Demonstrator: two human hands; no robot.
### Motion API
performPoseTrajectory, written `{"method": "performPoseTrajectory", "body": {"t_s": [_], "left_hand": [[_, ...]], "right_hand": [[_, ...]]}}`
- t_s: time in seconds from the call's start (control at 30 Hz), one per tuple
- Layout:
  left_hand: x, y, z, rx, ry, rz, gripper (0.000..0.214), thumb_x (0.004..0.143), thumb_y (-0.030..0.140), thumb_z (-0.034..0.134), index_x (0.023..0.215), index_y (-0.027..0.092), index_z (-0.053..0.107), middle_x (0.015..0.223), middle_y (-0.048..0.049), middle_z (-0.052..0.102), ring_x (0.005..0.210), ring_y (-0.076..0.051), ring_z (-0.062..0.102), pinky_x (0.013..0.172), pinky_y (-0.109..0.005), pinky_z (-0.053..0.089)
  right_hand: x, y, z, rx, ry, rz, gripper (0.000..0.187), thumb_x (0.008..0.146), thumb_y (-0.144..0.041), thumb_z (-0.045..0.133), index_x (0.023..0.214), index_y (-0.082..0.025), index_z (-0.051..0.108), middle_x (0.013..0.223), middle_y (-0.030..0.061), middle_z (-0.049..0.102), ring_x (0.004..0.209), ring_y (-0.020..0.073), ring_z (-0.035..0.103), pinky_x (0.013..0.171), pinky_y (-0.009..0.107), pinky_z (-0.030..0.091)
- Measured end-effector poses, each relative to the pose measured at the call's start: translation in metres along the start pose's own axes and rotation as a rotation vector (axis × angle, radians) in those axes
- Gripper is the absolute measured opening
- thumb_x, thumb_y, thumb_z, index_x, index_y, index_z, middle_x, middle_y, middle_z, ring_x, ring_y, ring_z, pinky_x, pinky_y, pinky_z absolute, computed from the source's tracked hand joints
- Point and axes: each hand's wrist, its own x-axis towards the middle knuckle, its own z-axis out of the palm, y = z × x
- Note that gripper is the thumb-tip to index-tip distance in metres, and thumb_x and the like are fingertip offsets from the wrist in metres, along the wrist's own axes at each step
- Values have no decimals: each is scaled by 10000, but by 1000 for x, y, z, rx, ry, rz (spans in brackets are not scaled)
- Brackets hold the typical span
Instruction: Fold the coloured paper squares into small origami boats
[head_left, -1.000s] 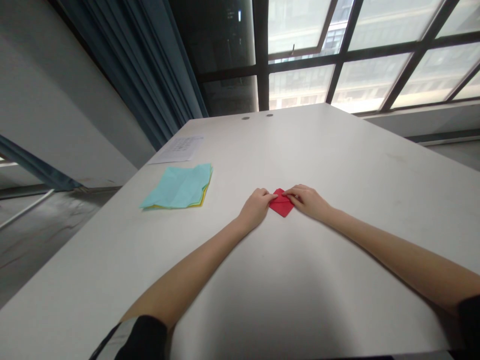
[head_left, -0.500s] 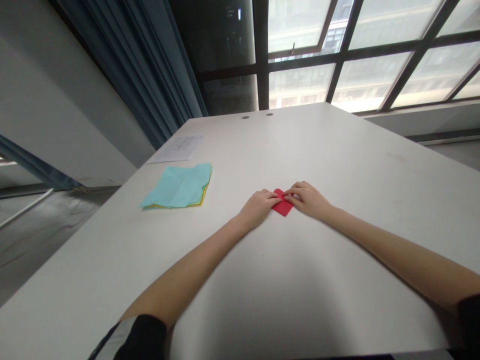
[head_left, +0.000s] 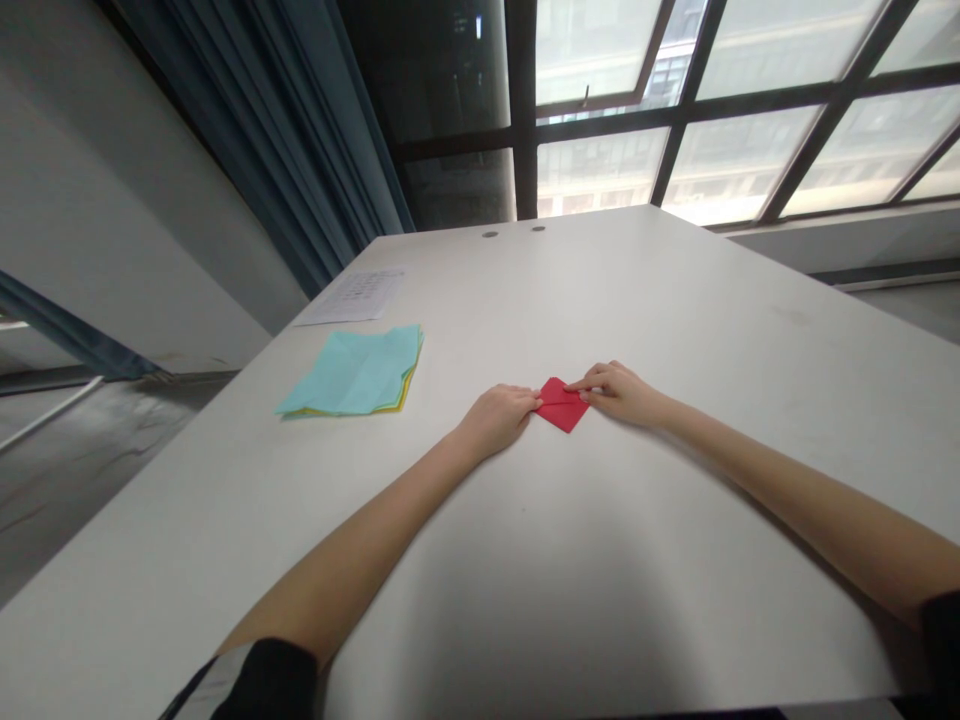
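Note:
A small folded red paper (head_left: pixel 561 408) lies flat on the white table (head_left: pixel 675 300), pointed toward me. My left hand (head_left: pixel 496 417) rests at its left edge with the fingers curled and the fingertips pressed on the paper. My right hand (head_left: pixel 619 392) lies at its right edge, fingers bent together, with the index finger pressing along the paper's upper fold. Both forearms stretch out across the table.
A stack of light blue and yellow paper sheets (head_left: pixel 356 372) lies to the left. A printed white sheet (head_left: pixel 358 297) sits beyond it near the table's left edge. Blue curtains (head_left: pixel 277 130) and a large window (head_left: pixel 712 100) stand behind the table.
Both hands have slid slightly apart along the red paper, uncovering more of its middle. The paper itself has stayed in place.

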Motion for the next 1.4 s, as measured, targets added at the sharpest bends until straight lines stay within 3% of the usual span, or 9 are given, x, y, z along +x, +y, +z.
{"method": "performPoseTrajectory", "body": {"t_s": [0.23, 0.4, 0.53, 0.83, 0.93, 1.07, 1.13, 1.27, 1.4], "left_hand": [[-2, 0, -11, -14, -51, -61, 376, 747, 86, 447, 1060, 218, 607, 1111, -48, 632, 1084, -201, 548, 915, -377, 432], [-5, -2, -10, -220, 44, -89, 413, 735, 93, 454, 1124, 181, 563, 1083, -68, 627, 1025, -172, 557, 913, -334, 435], [-4, -5, -6, -330, 104, -123, 309, 776, 178, 513, 1077, 191, 586, 1009, -53, 640, 967, -157, 560, 881, -307, 450], [0, -4, -8, -204, 61, -55, 208, 869, 265, 450, 924, 187, 635, 965, -66, 661, 891, -157, 574, 821, -299, 452], [0, 0, -11, -155, 90, -105, 232, 883, 258, 412, 955, 172, 615, 897, -70, 663, 840, -164, 588, 796, -305, 446], [1, 5, -13, -214, 215, -220, 224, 884, 253, 400, 943, 158, 594, 848, -62, 654, 799, -163, 584, 763, -296, 443], [1, 9, -15, -306, 285, -273, 211, 878, 255, 406, 912, 162, 593, 842, -50, 651, 789, -151, 582, 743, -274, 445], [5, 16, -17, -501, 400, -385, 189, 850, 270, 449, 894, 171, 604, 803, -19, 655, 742, -125, 586, 682, -230, 444], [6, 16, -14, -568, 387, -461, 169, 793, 257, 531, 915, 177, 616, 737, 7, 652, 685, -113, 581, 677, -230, 435]], "right_hand": [[-2, 6, -6, 23, -60, -42, 341, 871, -295, 404, 1154, -308, 595, 916, 69, 597, 841, 188, 524, 843, 376, 370], [-10, 1, -8, 8, -55, -63, 391, 837, -428, 466, 1197, -308, 559, 960, 83, 569, 885, 217, 499, 838, 404, 379], [-14, -4, -9, -9, -29, -79, 480, 785, -494, 527, 1217, -287, 543, 982, 95, 550, 891, 229, 489, 844, 425, 380], [-14, -6, -7, 10, 42, -157, 367, 853, -438, 445, 1133, -263, 605, 1052, 99, 551, 956, 221, 506, 871, 400, 405], [-13, -10, -9, 49, 80, -194, 343, 892, -370, 381, 1126, -243, 598, 1105, 95, 553, 1015, 205, 505, 900, 372, 409], [-12, -19, -10, 103, 155, -240, 307, 881, -331, 408, 1089, -205, 595, 1020, 93, 618, 977, 199, 543, 875, 351, 431], [-11, -24, -10, 138, 214, -188, 286, 872, -328, 423, 1037, -195, 615, 943, 86, 651, 890, 192, 578, 809, 335, 458], [-8, -33, -10, 300, 321, 51, 281, 837, -358, 472, 965, -181, 649, 843, 50, 688, 718, 170, 599, 658, 292, 464], [-5, -33, -6, 441, 280, 215, 274, 809, -362, 502, 949, -174, 645, 750, 22, 693, 593, 138, 562, 565, 263, 427]]}}
